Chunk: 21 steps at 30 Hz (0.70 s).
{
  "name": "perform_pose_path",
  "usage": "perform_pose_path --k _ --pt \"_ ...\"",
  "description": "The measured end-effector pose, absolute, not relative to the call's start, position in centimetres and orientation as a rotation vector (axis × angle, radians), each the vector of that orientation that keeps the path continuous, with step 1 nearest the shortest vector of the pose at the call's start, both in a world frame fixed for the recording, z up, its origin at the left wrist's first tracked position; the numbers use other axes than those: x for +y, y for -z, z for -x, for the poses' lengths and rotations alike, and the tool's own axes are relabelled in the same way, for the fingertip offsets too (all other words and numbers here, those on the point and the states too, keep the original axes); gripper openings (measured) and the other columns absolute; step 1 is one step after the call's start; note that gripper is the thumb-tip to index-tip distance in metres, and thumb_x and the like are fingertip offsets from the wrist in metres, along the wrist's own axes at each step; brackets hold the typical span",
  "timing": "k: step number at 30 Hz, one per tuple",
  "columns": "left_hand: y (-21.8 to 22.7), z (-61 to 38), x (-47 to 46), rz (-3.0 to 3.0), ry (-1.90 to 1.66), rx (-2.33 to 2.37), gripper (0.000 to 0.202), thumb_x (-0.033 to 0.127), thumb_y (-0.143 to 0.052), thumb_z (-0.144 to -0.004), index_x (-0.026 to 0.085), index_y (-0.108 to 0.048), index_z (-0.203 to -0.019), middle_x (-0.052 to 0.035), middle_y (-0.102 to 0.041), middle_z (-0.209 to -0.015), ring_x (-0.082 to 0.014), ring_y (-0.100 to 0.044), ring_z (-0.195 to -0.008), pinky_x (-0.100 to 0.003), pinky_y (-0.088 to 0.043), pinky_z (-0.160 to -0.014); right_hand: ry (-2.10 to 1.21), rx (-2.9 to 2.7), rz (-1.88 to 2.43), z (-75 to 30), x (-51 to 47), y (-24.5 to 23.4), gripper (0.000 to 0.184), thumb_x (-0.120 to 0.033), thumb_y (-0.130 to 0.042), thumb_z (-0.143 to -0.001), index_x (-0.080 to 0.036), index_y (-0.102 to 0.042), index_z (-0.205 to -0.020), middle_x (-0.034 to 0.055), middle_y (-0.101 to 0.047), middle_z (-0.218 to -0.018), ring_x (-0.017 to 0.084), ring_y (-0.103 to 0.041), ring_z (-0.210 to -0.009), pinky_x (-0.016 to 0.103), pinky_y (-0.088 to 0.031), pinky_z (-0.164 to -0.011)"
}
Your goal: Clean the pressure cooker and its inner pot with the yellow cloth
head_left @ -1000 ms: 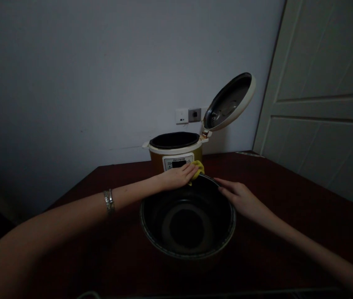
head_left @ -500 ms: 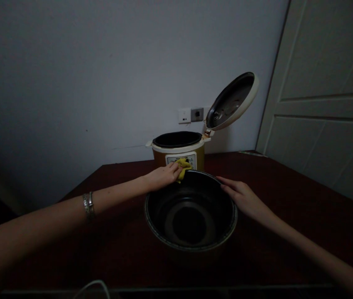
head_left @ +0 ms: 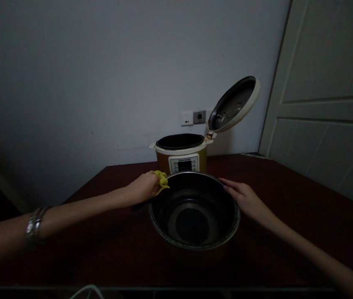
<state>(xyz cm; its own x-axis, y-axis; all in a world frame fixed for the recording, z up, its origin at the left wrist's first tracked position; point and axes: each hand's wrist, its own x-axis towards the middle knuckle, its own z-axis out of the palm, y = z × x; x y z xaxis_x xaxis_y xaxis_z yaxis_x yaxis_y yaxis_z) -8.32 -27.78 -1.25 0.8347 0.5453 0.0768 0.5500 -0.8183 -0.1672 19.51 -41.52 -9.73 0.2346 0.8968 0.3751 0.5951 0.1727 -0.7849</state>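
A dark inner pot (head_left: 192, 226) stands tilted on the table, its mouth facing me. My left hand (head_left: 145, 186) is closed round a yellow cloth (head_left: 162, 181), which lies against the pot's rim at the upper left. At the rim's upper right, my right hand (head_left: 246, 197) grips the edge, with its fingers on the outside and the thumb toward the inside. Behind the pot is a rice cooker (head_left: 181, 151) with a white and golden-brown body. Its lid (head_left: 234, 106) is raised and leans to the right.
The dark red table (head_left: 108, 232) reaches back to a pale wall (head_left: 86, 83) with sockets (head_left: 199, 117) behind the cooker. A panelled door (head_left: 326, 104) is on the right. A pale cord (head_left: 87, 289) shows at the near edge.
My left hand has moved left along the rim with the yellow cloth, from the top to the upper left. My right hand keeps its hold; the view has shifted slightly.
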Motion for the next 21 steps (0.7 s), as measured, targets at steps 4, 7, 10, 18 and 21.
perform_pose_path --k 4,7,10,18,21 --pt "1.2 10.3 -30.2 2.865 0.078 -0.871 0.021 0.023 -0.046 -0.085 0.013 -0.064 -0.088 -0.0090 -0.064 -0.091 -0.0148 -0.060 -0.073 -0.027 -0.050 -0.064 -0.391 -1.447 1.527 -19.4 -41.5 9.8 0.043 -0.029 -0.041 -0.088 -0.017 -0.060 -0.125 0.0078 -0.063 -0.124 0.026 -0.061 -0.110 0.041 -0.047 -0.095" --pt "1.1 11.5 -32.2 2.908 0.103 -0.826 0.021 0.022 -0.044 -0.086 0.014 -0.063 -0.085 -0.0075 -0.063 -0.093 -0.0135 -0.060 -0.074 -0.026 -0.051 -0.066 -0.386 -1.416 1.538 -19.4 -41.4 9.8 0.043 -0.030 -0.042 -0.086 -0.017 -0.062 -0.122 0.0073 -0.063 -0.123 0.026 -0.060 -0.112 0.041 -0.045 -0.098" --pt "1.0 12.1 -34.0 2.886 0.073 -0.817 0.024 0.020 -0.039 -0.088 0.013 -0.062 -0.083 -0.0084 -0.062 -0.091 -0.0142 -0.059 -0.072 -0.028 -0.052 -0.067 -0.414 -1.393 1.539 -19.4 -41.4 9.8 0.044 -0.031 -0.043 -0.085 -0.016 -0.061 -0.123 0.0076 -0.062 -0.124 0.026 -0.060 -0.111 0.042 -0.045 -0.099" --pt "1.7 12.8 -36.4 2.793 0.019 -0.628 0.018 0.013 -0.039 -0.085 0.013 -0.057 -0.085 -0.0105 -0.059 -0.091 -0.0182 -0.056 -0.077 -0.032 -0.052 -0.066 -0.392 -1.395 1.542 -19.5 -41.4 10.1 0.044 -0.032 -0.043 -0.086 -0.018 -0.061 -0.123 0.0067 -0.064 -0.122 0.025 -0.062 -0.108 0.041 -0.046 -0.098" --pt "2.2 12.9 -36.8 2.751 0.111 -0.430 0.018 0.014 -0.039 -0.085 0.014 -0.057 -0.081 -0.0087 -0.059 -0.083 -0.0181 -0.055 -0.072 -0.030 -0.049 -0.060 -0.387 -1.397 1.551 -19.4 -41.4 9.9 0.044 -0.032 -0.043 -0.086 -0.016 -0.061 -0.123 0.0073 -0.063 -0.123 0.025 -0.062 -0.109 0.041 -0.046 -0.097"
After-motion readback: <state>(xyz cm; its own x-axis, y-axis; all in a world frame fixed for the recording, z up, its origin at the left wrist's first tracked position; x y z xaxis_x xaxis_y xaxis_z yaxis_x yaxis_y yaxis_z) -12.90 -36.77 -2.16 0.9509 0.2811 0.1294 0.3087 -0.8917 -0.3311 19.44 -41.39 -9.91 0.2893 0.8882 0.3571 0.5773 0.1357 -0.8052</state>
